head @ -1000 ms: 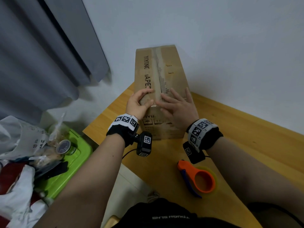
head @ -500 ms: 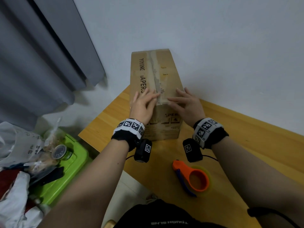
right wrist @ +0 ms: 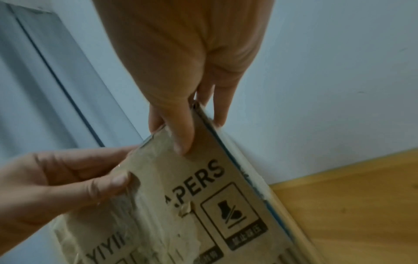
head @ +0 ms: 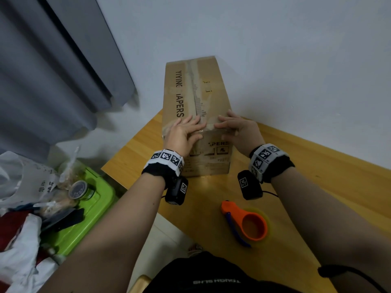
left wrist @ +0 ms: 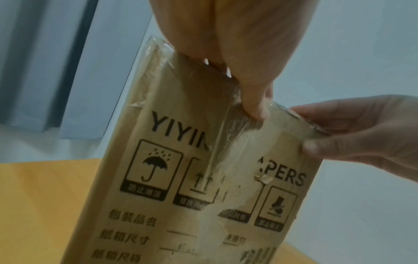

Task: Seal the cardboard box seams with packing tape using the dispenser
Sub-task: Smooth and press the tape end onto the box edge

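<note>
Both hands lie spread on the near top edge of the cardboard box [head: 195,98], left hand [head: 183,135] and right hand [head: 240,130] flattening clear tape [left wrist: 260,132] with thumbs on its front. Nearer than the box, the orange dispenser [head: 246,223] lies on the bench [head: 317,176].
</note>
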